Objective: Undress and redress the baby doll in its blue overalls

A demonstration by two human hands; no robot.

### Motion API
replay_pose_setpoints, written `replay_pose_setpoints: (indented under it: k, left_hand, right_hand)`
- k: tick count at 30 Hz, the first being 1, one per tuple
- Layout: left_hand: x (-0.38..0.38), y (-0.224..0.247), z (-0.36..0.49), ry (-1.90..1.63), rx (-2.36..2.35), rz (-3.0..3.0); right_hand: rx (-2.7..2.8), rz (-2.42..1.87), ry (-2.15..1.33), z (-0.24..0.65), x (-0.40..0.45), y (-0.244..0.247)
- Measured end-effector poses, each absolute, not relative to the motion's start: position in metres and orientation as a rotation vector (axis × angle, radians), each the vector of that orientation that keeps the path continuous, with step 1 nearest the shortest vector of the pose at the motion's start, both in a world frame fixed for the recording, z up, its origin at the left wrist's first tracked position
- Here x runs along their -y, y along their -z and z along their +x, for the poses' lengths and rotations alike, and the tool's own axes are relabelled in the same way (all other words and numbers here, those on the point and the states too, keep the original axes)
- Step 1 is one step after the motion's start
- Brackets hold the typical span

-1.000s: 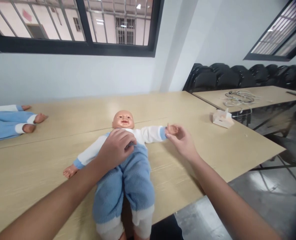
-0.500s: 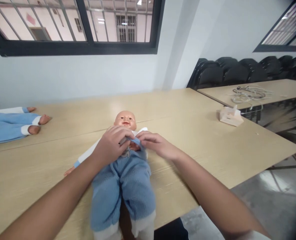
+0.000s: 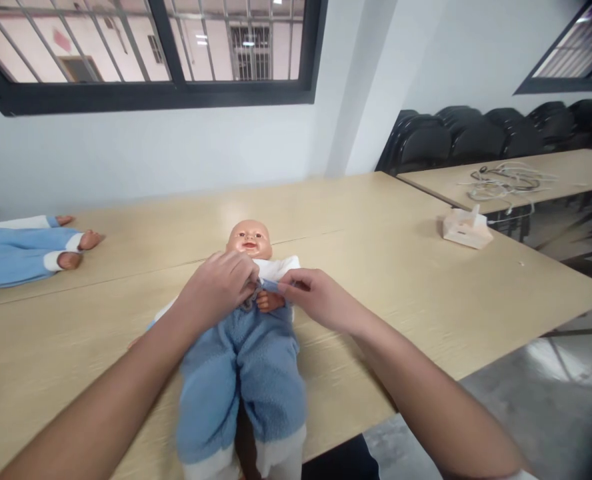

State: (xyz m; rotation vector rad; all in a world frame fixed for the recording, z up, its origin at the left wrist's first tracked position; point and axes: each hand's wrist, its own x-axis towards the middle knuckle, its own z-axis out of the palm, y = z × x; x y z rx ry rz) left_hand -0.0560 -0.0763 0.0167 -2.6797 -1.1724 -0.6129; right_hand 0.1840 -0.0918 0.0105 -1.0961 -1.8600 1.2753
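Note:
A baby doll [image 3: 249, 240] lies on its back on the table, dressed in a white top and fuzzy blue trousers [image 3: 271, 380] with white cuffs. Over its chest, my left hand [image 3: 223, 283] has its fingers closed at the near end of a blue sleeve cuff [image 3: 270, 285]. The right side of that cuff is pinched between the thumb and fingers of my right hand [image 3: 316, 293]. Just below the cuff shows the doll's small hand [image 3: 270, 301]. My left forearm covers much of the doll's other sleeve.
On the left lies a second doll in blue trousers [image 3: 26, 250], partly out of frame. A tissue box [image 3: 467, 228] stands at the table's right side. Behind it, tangled cables [image 3: 506, 183] lie on another table, with stacked black chairs [image 3: 426, 143] by the wall.
My left hand has shifted slightly left and my fingers have drawn in on the cuff. More of the white top and the doll's small hand now shows.

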Motion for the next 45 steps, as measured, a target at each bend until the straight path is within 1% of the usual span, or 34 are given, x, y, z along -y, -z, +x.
replay_pose_setpoints:
  k: [2,6,12,17,19,23,28,34,38,42,45]
  left_hand:
    - [0.078,-0.016,-0.055,0.638,1.140,-2.727]
    - [0.085,-0.022,-0.053,0.595,1.024,-3.013]
    - [0.089,-0.013,-0.045,0.543,1.029,-2.830]
    - [0.093,-0.010,-0.041,0.590,1.030,-2.835]
    - [0.095,-0.011,-0.041,0.650,0.993,-2.842]
    - [0.098,-0.011,-0.041,0.737,0.859,-2.871]
    - [0.106,-0.010,-0.034,0.724,0.684,-2.855]
    - [0.120,-0.008,-0.016,0.621,0.968,-2.660]
    - [0.127,-0.012,-0.014,0.727,1.119,-2.653]
    - [0.139,-0.017,-0.015,0.848,1.081,-2.686]
    - [0.149,-0.020,-0.012,0.863,0.998,-2.731]
  right_hand:
    - [1.769,-1.017,-1.385,0.187,0.088,-0.008]
    - [1.581,-0.973,-1.526,0.189,0.084,-0.004]
    - [1.540,-0.973,-1.568,0.192,0.085,-0.011]
    - [1.798,-1.061,-1.688,0.220,0.079,-0.023]
    - [1.814,-1.083,-1.713,0.231,0.074,-0.023]
    - [1.718,-1.011,-1.771,0.236,0.065,-0.014]
    - [1.473,-0.903,-1.849,0.221,0.062,0.000]
    - [1.259,-0.900,-1.808,0.207,0.063,0.010]
    - [1.265,-0.842,-1.864,0.210,0.060,0.013]
    - [1.354,-0.795,-1.904,0.217,0.052,0.021]
    - [1.443,-0.824,-1.826,0.218,0.047,0.027]
